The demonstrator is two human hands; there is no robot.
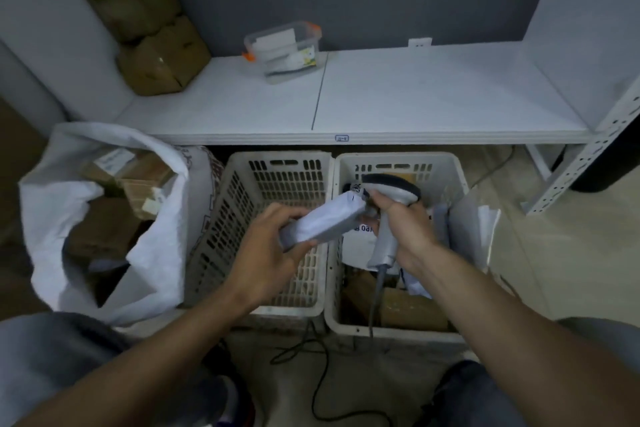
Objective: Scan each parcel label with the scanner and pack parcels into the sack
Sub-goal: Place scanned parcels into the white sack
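My left hand (273,246) grips the near end of a grey poly-bag parcel (323,220), held tilted above the two baskets. My right hand (403,222) grips the handle of a grey handheld scanner (391,191), whose head sits right at the parcel's far end; its cable (375,298) hangs down. A white sack (152,253) stands open at the left with several brown cardboard parcels (104,232) inside. The right basket (398,331) holds more parcels, brown and white.
A white slatted basket (277,184) stands between the sack and the right basket. Behind them runs a low white shelf (398,97) with a clear lidded box (284,50) and brown packages (162,62) at its left. A metal rack upright (588,156) is at right. Cables lie on the floor.
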